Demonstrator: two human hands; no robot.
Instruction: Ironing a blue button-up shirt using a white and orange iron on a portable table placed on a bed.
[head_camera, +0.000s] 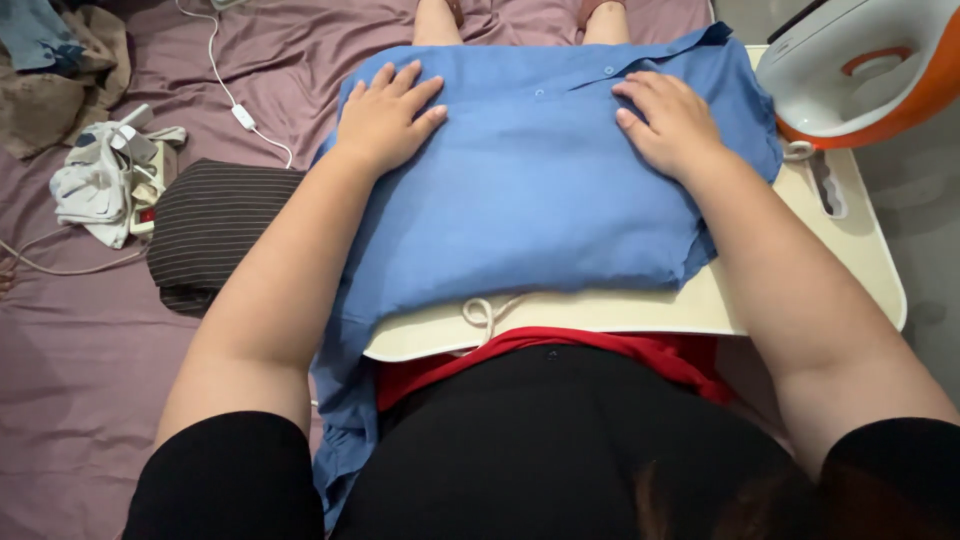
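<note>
Both the left hand (385, 115) and right hand (668, 120) lay flat, fingers spread, grasping nothing, pressing a soft, smooth blue button-up shirt (530, 200) folded into a rectangle on the cream lap table (860, 260).

You have two hands on the cloth, your left hand (388, 115) and right hand (668, 120), over one blue shirt (530, 200) on one cream lap table (860, 250). Nearby: one striped cushion (215, 225), one white cable (232, 95), one orange-and-white seat (865, 75).
</note>
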